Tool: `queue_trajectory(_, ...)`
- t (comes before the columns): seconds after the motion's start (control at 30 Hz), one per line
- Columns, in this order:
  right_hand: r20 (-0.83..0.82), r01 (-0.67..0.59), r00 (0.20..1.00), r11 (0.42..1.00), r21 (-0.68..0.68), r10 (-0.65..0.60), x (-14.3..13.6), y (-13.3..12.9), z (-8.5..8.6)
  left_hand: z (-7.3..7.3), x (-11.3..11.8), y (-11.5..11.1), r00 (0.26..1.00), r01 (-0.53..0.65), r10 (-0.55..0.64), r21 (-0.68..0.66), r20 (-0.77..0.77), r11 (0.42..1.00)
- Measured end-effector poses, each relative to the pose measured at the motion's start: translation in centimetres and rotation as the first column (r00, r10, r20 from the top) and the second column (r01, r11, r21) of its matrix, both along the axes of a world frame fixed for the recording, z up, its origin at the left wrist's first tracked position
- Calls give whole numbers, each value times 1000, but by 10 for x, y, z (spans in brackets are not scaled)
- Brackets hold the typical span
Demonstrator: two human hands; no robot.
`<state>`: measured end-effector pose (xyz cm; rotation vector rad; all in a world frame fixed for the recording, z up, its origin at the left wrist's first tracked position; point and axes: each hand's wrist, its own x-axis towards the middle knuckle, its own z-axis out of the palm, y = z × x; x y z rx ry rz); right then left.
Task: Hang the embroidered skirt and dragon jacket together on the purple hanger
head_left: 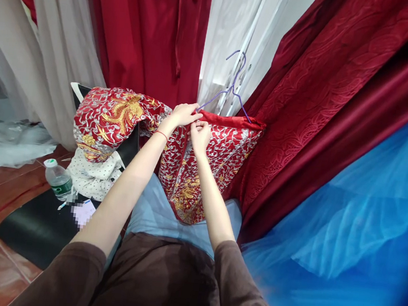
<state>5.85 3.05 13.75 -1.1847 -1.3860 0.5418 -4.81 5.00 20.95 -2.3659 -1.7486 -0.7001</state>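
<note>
A red garment (222, 150) with silver and gold embroidery lies over my lap, its plain red top edge under a purple wire hanger (232, 89). My left hand (186, 115) grips that edge near the hanger's left end. Just below and to the right, my right hand (201, 134) is closed with fingertips pinched on the garment's upper edge. Both hands are close together. To the left, another embroidered red piece (109, 119) with a gold bird-like motif rests in a bundle.
Left of my lap, a black seat (33, 226) holds a water bottle (58, 179), a dotted white cloth (93, 174) and a phone-like item (84, 213). Dark red drapes (300, 95) and blue tulle (358, 231) hang at the right, with red fabric (144, 31) behind.
</note>
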Motion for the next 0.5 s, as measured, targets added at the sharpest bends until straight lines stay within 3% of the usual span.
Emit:
queue_trajectory(0.1, -46, -65, 997, 996, -60, 62, 4, -2, 9, 1, 0, 1, 1000, -2, 2, -1, -6, 1000)
queue_trajectory(0.23, 15, -62, 998, 993, -105, 64, 10, -4, 17, 2, 0, 2, 1000, -7, 7, -2, -6, 1000)
queue_trajectory(0.37, 197, 47, 980, 996, -78, -31, 13, -6, 22, 1, 0, 2, 1000, -11, 11, 4, 3, 1000)
queue_trajectory(0.5, 389, 159, 912, 987, -37, -132, 9, -9, 27, 0, 1, 1, 999, -12, 12, 0, 39, 1000)
